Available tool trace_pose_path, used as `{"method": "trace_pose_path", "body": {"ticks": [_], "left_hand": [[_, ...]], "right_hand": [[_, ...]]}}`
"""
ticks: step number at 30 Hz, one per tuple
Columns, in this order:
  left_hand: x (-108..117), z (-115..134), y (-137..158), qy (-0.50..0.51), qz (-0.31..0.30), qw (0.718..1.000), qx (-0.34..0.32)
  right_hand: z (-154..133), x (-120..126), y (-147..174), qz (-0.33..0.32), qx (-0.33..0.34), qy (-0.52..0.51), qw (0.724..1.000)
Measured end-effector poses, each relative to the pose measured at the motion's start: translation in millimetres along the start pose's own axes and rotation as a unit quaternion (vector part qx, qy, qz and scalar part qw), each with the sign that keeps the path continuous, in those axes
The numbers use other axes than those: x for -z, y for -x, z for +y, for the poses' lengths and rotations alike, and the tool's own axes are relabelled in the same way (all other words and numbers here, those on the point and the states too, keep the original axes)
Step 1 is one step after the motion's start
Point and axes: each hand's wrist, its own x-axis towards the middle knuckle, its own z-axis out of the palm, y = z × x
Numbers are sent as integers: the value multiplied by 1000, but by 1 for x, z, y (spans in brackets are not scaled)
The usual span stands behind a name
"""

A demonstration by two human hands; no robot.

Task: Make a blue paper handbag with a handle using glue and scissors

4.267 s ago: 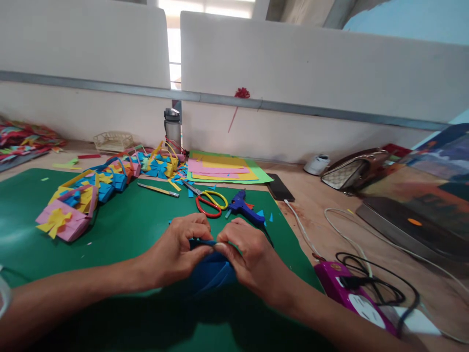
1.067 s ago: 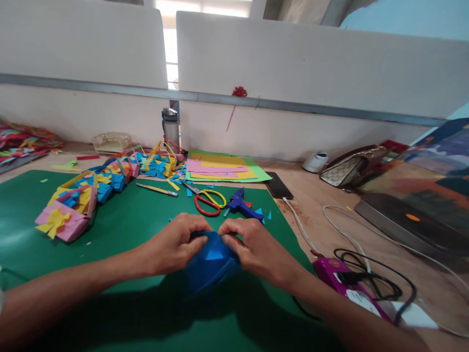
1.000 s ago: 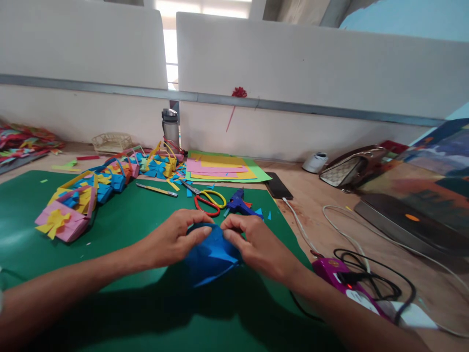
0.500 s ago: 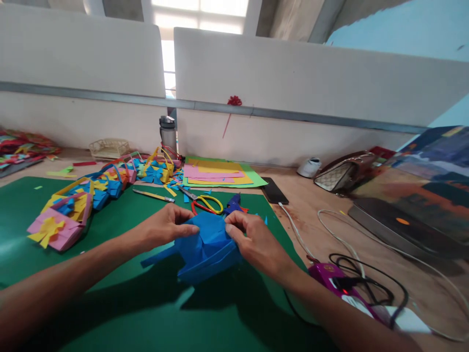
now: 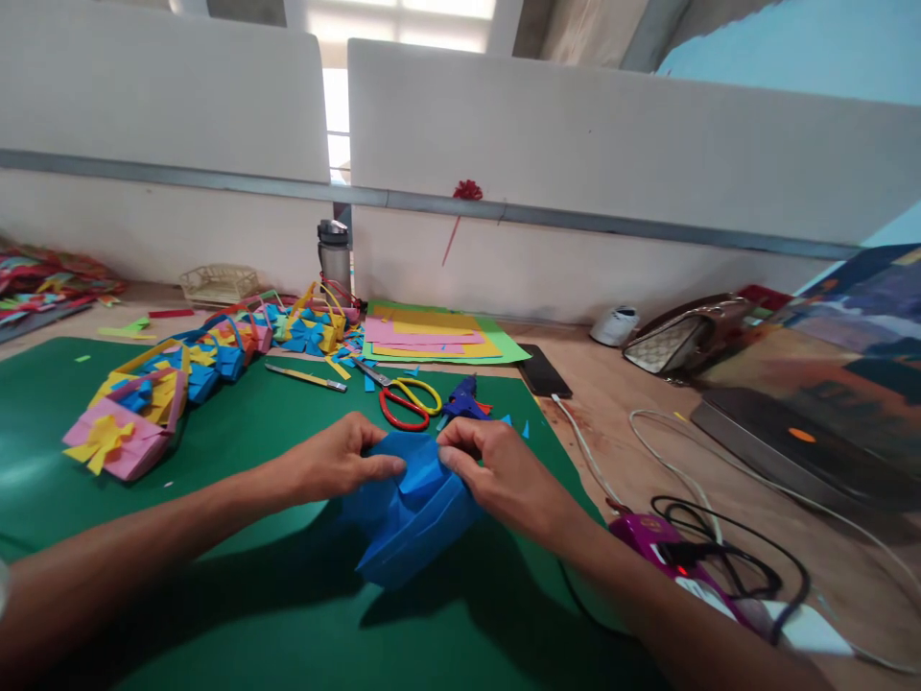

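Observation:
A folded blue paper basket [image 5: 424,537] is held up above the green mat [image 5: 288,614], its open side tilted toward me. My left hand [image 5: 352,461] pinches its upper left edge between thumb and fingers. On the opposite side, my right hand [image 5: 489,465] grips the upper right edge, fingertips pressed together. Just beyond the hands lie scissors [image 5: 409,401] with one red and one yellow handle, and a dark blue glue gun [image 5: 464,398]. A yellow craft knife [image 5: 306,377] rests farther left on the mat.
Finished paper baskets [image 5: 122,437] with flowers form a row at left. Coloured paper sheets [image 5: 504,347], a bottle [image 5: 334,259] and a phone [image 5: 545,370] stand or lie behind. To the right are a purple power strip [image 5: 654,537], cables and a grey case [image 5: 798,451].
The blue paper basket has tilted in my hands, showing more of its front side; the strip that stuck out at its left no longer shows. Both hands keep their pinch.

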Motion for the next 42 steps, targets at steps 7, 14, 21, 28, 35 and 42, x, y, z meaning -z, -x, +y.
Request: {"method": "trace_pose_path", "body": {"ticks": [7, 14, 21, 28, 35, 42], "left_hand": [[1, 6, 4, -28, -2, 999, -28], [36, 4, -2, 111, 3, 992, -54], [34, -11, -14, 355, 31, 928, -110], [3, -7, -10, 420, 43, 893, -155], [-7, 10, -6, 413, 167, 893, -59], [0, 9, -10, 409, 222, 884, -51]], "right_hand": [[-3, 4, 1, 4, -18, -50, 999], [-3, 9, 2, 101, -28, -85, 991], [5, 12, -4, 204, -44, -230, 951], [14, 0, -8, 245, -43, -270, 930], [15, -8, -7, 233, -41, -228, 945], [7, -10, -3, 193, -27, -171, 966]]}}
